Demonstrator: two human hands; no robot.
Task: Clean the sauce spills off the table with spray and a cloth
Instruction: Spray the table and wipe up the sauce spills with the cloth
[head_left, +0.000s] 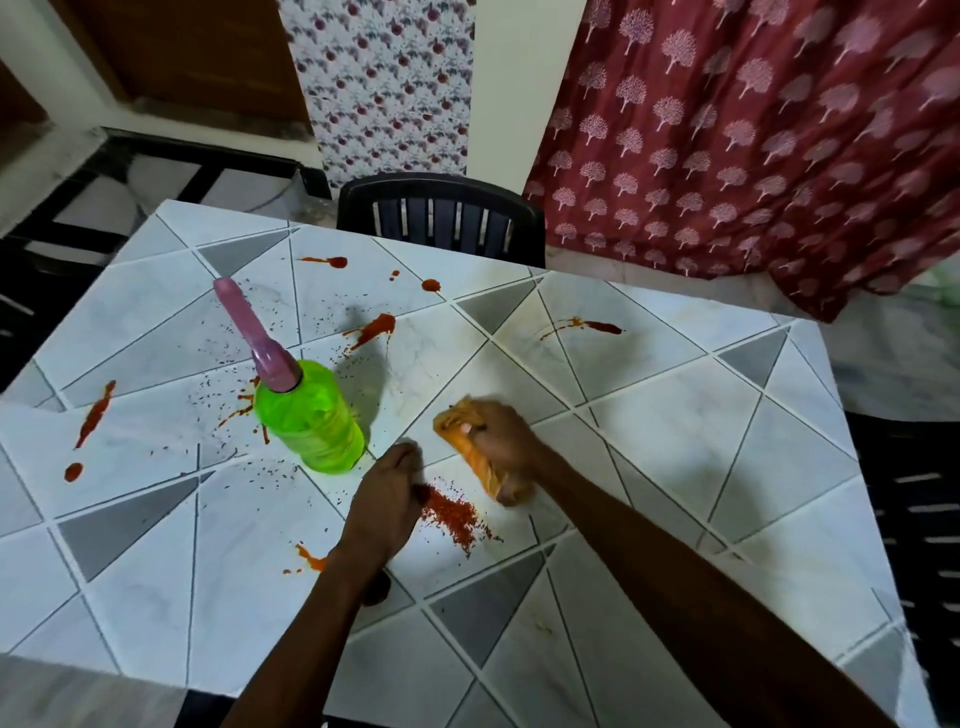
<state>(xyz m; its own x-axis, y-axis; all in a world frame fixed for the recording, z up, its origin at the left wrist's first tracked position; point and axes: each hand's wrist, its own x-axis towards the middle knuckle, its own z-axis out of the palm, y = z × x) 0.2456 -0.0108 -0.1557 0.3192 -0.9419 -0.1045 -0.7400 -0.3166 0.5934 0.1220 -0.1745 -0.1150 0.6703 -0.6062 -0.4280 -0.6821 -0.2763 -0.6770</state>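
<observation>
Tile-patterned white-and-grey desk (649, 415), red sauce spills (375, 328) throughout: right hand (506, 431), fingers clamped on bunched orange cloth (480, 462); left hand (387, 499) curled shut nr red flakes (452, 514); green spray bottle w/ pink trigger (311, 415) upright, just left.

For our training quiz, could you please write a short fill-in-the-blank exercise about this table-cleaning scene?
1. The right hand presses a ____ cloth on the table.
2. The green spray bottle has a ____ nozzle.
3. The left hand rests beside a pile of red ____.
4. Behind the table stands a black ____.

Missing words: orange; pink; flakes; chair
</observation>
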